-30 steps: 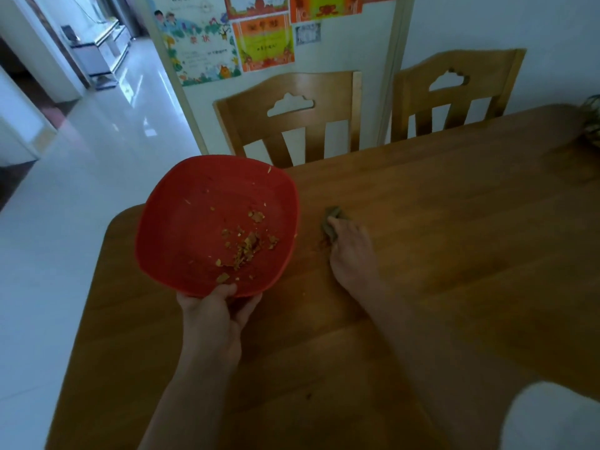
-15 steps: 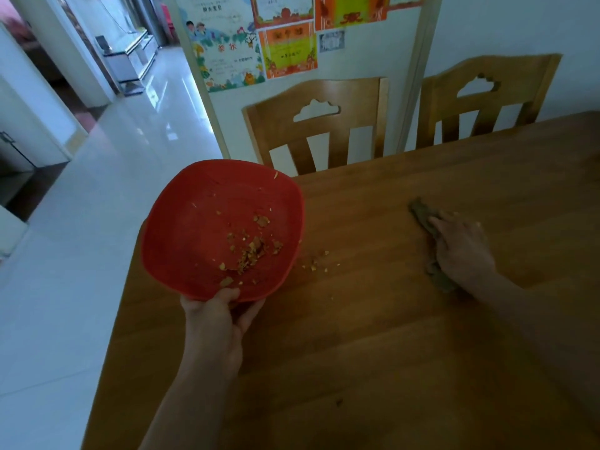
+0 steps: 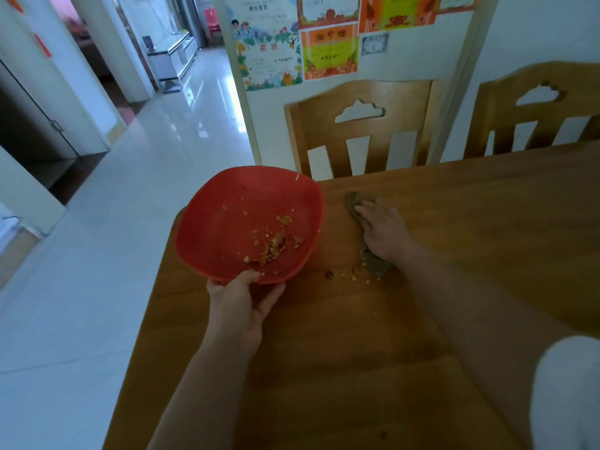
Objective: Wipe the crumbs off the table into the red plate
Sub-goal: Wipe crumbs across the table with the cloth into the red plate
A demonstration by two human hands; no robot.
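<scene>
My left hand (image 3: 242,302) grips the near rim of the red plate (image 3: 220,222), holding it tilted at the table's left edge. Orange crumbs (image 3: 272,243) lie heaped in the plate's lower part. My right hand (image 3: 381,230) presses flat on a dark brownish cloth (image 3: 373,264) just right of the plate. The cloth shows beyond my fingertips and below my wrist. A few loose crumbs (image 3: 349,276) lie on the wooden table (image 3: 357,368) between the cloth and the plate's rim.
Two wooden chairs stand at the far side, one (image 3: 360,128) right behind the plate, another (image 3: 535,108) to the right. A white wall with coloured posters (image 3: 298,40) is behind them. Shiny white floor (image 3: 113,222) lies left of the table edge.
My right hand has slid the cloth leftward toward the plate, pushing crumbs near its rim. The plate stays in my left hand. The camera has turned left.
</scene>
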